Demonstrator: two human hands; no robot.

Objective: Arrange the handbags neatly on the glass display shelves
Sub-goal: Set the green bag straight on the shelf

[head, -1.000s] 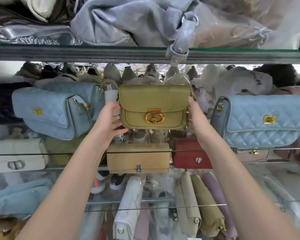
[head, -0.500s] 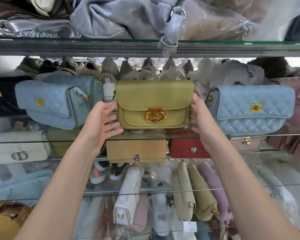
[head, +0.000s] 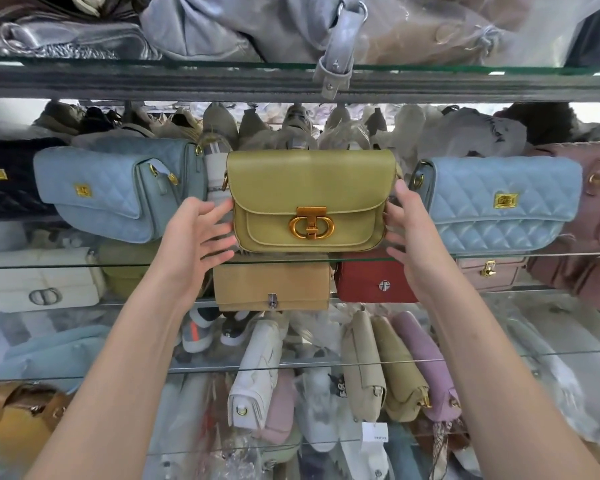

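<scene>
An olive-green handbag (head: 309, 188) with a gold round clasp stands upright on the middle glass shelf (head: 84, 264), front facing me. My left hand (head: 191, 237) is at its left side, fingers straight and spread, the fingertips at the bag's edge. On the bag's right edge, the straight fingers of my right hand (head: 409, 230) touch it. Neither hand grips the bag. It sits between two light blue quilted bags, one on the left (head: 111, 192) and one on the right (head: 499, 202).
One shelf down stand a tan bag (head: 271, 282), a red bag (head: 374, 282) and a white bag (head: 39, 282). A grey strap (head: 336, 64) hangs over the upper shelf's edge (head: 187, 81) above the olive bag. Lower shelves hold several more bags and shoes.
The olive bag went from being held in the air to standing on the shelf. Both hands loosened their hold, and the fingers are now straight at its sides.
</scene>
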